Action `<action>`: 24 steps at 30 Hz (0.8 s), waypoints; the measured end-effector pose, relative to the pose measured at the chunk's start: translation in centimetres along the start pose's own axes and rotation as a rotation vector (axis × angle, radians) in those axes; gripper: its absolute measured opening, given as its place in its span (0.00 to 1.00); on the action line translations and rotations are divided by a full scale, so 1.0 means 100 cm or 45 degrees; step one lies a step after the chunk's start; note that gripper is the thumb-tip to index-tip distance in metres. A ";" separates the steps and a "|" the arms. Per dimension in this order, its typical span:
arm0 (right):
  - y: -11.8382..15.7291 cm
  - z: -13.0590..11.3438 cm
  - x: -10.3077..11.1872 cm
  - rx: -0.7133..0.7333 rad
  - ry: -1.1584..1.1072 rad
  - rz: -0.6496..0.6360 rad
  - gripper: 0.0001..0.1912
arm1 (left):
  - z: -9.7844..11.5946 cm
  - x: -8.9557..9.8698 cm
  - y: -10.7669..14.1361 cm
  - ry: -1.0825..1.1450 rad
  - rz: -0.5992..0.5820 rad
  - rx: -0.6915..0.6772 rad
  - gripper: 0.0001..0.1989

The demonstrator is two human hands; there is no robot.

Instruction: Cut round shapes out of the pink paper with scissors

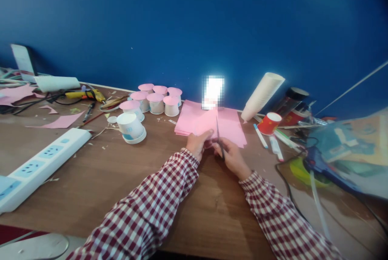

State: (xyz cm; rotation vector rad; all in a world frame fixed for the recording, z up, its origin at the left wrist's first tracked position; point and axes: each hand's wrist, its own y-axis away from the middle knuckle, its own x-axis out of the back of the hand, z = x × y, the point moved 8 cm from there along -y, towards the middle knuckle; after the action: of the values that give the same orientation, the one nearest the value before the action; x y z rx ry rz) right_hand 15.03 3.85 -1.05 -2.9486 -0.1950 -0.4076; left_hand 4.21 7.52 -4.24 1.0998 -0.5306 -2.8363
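Observation:
My left hand (pixel 197 143) is closed on a piece of pink paper (pixel 206 124), thumb on top. In my right hand (pixel 229 154) is a pair of scissors (pixel 218 130), its blades pointing up and away at the paper's right side. Behind both hands lies a stack of pink sheets (pixel 233 124) against the wall. Several paper cups topped with pink discs (pixel 156 97) stand to the left of the stack. A white paper cup (pixel 129 124) nearer to me has no pink top and rests on a small pile of white rims or lids.
A white power strip (pixel 39 163) crosses the left side. A yellow glue gun (pixel 91 95) and pink scraps (pixel 60 121) lie behind it. To the right are stacked cups (pixel 263 94) leaning on the wall, a red cup (pixel 269 123), markers (pixel 261 135) and a blue glue gun (pixel 325 169) with its cable.

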 end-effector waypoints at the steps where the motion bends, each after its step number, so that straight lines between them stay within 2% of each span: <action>1: 0.000 -0.001 0.000 0.006 0.012 -0.002 0.18 | 0.000 0.000 0.000 -0.001 -0.004 0.003 0.13; 18: 0.000 -0.002 0.001 0.002 0.024 0.016 0.18 | 0.000 0.000 0.000 0.008 -0.006 0.011 0.15; 24: -0.001 -0.002 0.001 -0.002 0.025 0.021 0.18 | 0.001 0.000 0.002 -0.009 0.008 0.008 0.12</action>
State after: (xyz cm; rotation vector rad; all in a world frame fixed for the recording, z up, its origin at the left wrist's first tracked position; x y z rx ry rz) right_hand 15.05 3.89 -0.85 -2.9448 -0.1675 -0.4342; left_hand 4.16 7.41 -4.09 1.0873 -0.5432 -2.8365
